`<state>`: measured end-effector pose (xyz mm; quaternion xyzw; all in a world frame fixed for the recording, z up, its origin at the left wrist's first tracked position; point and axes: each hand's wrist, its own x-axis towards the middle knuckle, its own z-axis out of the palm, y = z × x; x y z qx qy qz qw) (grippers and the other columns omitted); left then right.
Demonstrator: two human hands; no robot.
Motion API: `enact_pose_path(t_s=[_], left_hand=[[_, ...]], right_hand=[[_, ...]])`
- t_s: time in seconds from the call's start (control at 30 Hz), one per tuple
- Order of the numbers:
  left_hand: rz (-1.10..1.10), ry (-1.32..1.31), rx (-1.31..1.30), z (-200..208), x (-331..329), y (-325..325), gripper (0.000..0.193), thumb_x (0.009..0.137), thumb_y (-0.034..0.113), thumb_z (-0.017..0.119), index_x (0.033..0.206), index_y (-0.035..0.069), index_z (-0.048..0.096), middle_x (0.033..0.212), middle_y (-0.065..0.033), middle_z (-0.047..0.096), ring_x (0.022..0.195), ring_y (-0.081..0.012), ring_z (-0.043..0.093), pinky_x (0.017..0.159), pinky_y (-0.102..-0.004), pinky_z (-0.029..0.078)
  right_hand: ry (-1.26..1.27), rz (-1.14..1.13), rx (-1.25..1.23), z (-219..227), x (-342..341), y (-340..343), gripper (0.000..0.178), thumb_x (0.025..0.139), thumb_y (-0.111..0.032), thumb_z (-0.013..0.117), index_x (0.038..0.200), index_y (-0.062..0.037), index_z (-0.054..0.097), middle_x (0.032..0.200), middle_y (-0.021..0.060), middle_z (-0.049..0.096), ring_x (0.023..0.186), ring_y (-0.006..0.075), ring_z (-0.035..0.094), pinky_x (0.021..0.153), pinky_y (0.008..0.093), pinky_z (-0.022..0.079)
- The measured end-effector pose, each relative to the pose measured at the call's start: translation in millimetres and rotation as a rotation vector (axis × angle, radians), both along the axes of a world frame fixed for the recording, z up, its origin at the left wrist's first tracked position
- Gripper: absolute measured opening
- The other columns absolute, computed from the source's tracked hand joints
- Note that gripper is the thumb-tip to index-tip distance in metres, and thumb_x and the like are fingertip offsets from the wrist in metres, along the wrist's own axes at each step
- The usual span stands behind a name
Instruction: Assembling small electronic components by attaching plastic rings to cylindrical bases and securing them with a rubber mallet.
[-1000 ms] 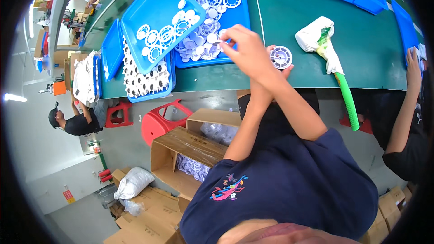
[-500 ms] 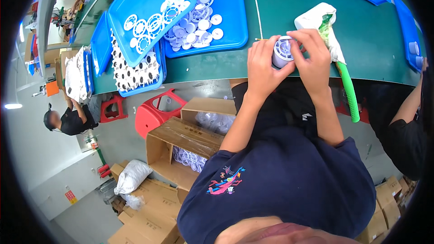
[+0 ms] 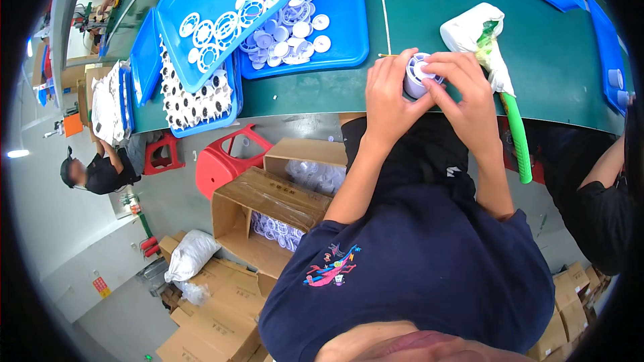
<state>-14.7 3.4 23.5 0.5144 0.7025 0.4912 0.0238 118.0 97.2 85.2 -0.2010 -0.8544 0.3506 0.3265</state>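
On the near edge of the green table I hold a white plastic cylinder (image 3: 414, 87) upright, with a spoked ring on its top. My left hand (image 3: 391, 94) is closed round its left side. A small white disc (image 3: 420, 69) lies at the middle of the cylinder's top. My right hand (image 3: 463, 90) has its thumb and fingers closed at this disc, over the cylinder's right side; the fingers partly hide both. Right of my hands lies a mallet-like tool with a green handle (image 3: 516, 137) and a white, wrapped head (image 3: 469, 25).
Blue trays (image 3: 359, 40) of white rings and discs fill the left of the green table (image 3: 412, 7), beside a tray of white, black-dotted pieces (image 3: 194, 104). Below stand a red stool (image 3: 218, 167) and cardboard boxes (image 3: 268, 191). Another person's arm (image 3: 604, 164) is at right.
A white disc now shows at the middle of the cylinder's top, where spokes showed before. My right fingers have shifted and bent over it. The whole view has moved slightly.
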Motion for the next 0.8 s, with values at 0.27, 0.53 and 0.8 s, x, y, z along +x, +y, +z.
enact_pose_path(t_s=[0.27,0.53,0.8], left_hand=[[-0.001,-0.001,0.018,3,2,3,0.065,0.071,0.025,0.088,0.127,0.002,0.064,0.109,-0.0156,0.069,0.101,-0.0351,0.065,0.087,-0.045,0.048],[0.008,0.002,0.031,5,1,2,0.063,0.071,0.025,0.088,0.125,0.002,0.064,0.108,-0.0162,0.071,0.099,-0.0354,0.065,0.086,-0.0447,0.048],[0.011,-0.005,0.032,3,2,2,0.061,0.072,0.026,0.087,0.124,0.002,0.065,0.107,-0.0166,0.07,0.099,-0.0357,0.065,0.085,-0.0445,0.048]], right_hand=[[0.181,0.005,-0.551,-24,3,17,0.014,0.092,-0.003,0.074,0.106,-0.0016,0.073,0.119,0.0099,0.073,0.103,0.0158,0.066,0.085,0.0286,0.05],[0.142,0.043,-0.483,-22,2,17,0.016,0.09,-0.002,0.075,0.106,-0.0017,0.073,0.119,0.0101,0.073,0.105,0.0178,0.066,0.086,0.0292,0.051],[0.132,0.059,-0.469,-23,3,17,0.016,0.091,-0.002,0.076,0.106,-0.0021,0.074,0.119,0.0098,0.073,0.105,0.0182,0.066,0.085,0.0294,0.051]])
